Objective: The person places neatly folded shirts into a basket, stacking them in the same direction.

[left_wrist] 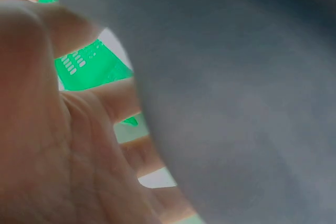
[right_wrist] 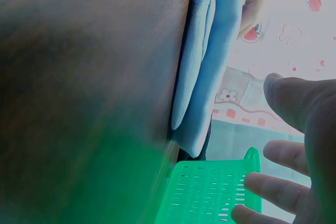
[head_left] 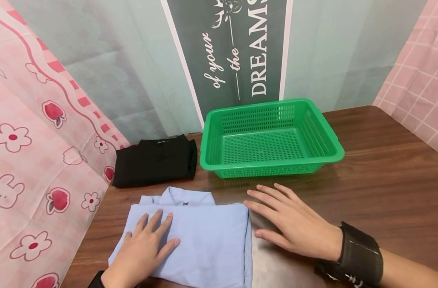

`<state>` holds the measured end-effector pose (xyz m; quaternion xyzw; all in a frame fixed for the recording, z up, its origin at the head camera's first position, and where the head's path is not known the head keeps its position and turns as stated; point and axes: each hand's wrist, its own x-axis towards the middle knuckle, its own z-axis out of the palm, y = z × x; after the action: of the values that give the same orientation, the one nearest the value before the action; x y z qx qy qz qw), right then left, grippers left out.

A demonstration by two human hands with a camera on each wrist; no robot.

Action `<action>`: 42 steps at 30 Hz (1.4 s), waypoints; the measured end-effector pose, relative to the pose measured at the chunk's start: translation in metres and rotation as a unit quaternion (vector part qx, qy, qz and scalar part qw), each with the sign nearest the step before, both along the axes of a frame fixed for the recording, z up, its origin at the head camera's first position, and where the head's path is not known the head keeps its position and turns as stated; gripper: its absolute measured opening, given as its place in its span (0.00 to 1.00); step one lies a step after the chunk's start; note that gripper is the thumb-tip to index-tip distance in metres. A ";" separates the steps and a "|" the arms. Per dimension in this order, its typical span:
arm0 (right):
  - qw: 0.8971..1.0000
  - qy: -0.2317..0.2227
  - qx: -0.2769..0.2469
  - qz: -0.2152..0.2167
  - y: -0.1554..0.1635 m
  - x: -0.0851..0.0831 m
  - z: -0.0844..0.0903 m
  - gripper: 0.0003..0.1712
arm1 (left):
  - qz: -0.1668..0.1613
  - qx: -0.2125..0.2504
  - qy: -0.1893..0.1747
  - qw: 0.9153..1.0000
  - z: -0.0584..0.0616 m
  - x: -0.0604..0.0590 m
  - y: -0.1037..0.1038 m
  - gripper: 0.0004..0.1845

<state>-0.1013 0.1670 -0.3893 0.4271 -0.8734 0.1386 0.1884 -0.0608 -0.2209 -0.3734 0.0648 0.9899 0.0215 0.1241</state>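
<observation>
A light blue collared shirt, folded into a rectangle, lies on the table with its collar toward the back. On its left part rests my left hand, fingers spread. My right hand is just beyond the shirt's right edge, fingers extended and holding nothing. In the right wrist view the layered edge of the folded shirt shows beside the right hand. Pale cloth fills much of the left wrist view, next to the left palm.
Behind my right hand stands a green perforated plastic basket with nothing in it. A folded black garment lies at the back left of the brown wooden table. Pink patterned cloth borders the left side, and a printed curtain hangs behind.
</observation>
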 end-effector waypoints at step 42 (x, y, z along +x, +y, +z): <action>0.986 -0.080 0.112 0.093 0.005 0.004 0.002 0.26 | -0.050 -0.004 0.018 0.999 0.005 0.004 0.047 0.38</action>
<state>-0.0977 0.1721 -0.3876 0.5121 -0.8523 0.0903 0.0556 -0.0571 -0.1738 -0.3686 0.1137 0.9876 0.0105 0.1076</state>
